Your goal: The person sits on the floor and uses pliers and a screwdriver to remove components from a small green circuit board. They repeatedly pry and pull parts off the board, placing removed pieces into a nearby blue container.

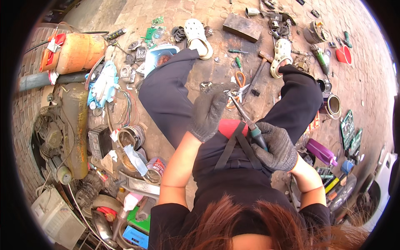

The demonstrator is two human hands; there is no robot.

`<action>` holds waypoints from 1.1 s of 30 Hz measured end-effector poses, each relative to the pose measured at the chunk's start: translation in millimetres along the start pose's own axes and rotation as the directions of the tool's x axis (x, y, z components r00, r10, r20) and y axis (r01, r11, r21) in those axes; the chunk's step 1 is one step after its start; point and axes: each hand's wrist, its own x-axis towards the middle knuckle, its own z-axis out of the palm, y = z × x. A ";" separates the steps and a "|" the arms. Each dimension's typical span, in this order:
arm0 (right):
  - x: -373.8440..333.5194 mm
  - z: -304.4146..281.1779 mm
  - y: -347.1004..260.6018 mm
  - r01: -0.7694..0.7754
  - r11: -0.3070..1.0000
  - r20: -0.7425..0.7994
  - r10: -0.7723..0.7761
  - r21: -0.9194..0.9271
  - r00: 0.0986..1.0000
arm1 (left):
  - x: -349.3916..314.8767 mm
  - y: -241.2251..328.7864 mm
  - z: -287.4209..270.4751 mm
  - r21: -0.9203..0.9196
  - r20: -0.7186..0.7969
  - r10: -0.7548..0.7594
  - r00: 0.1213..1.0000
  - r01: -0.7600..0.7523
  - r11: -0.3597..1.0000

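My left hand (210,110), in a dark grey knit glove, is closed with its fingertips around a small metal piece (228,93). Its kind is too small to make out. My right hand (276,146), gloved alike, wraps round the dark green and black handle of a tool with a long, tapering metal shaft (241,110). The tip of this shaft meets the small piece at my left fingers. Both hands are above my lap, over a red patch (231,128) with black straps. Just beyond them, orange-handled scissors (239,78) and a hammer (259,68) lie on the ground.
A metal block (242,27) and green-handled screwdriver (238,51) lie ahead. At left are an orange gas cylinder (83,52), a blue-white basin (152,56), a dark box (100,141) and cans (131,136). A purple bottle (321,151), circuit boards (349,129) and a red cup (343,54) stand right.
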 end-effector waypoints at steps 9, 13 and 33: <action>-4.3 10.0 14.9 0.061 0.988 -0.089 -0.048 0.140 0.995 | -8.4 1.1 22.8 -0.811 0.142 -0.450 0.881 0.365 0.458; -12.6 12.2 27.6 0.003 0.930 -0.131 0.049 0.368 0.990 | -2.3 5.1 21.6 -0.861 0.234 -0.469 0.852 0.406 0.308; -12.8 -2.7 12.0 -0.098 0.908 0.153 0.038 0.407 0.988 | -2.5 3.6 13.4 -0.748 0.135 -0.374 0.917 0.342 0.568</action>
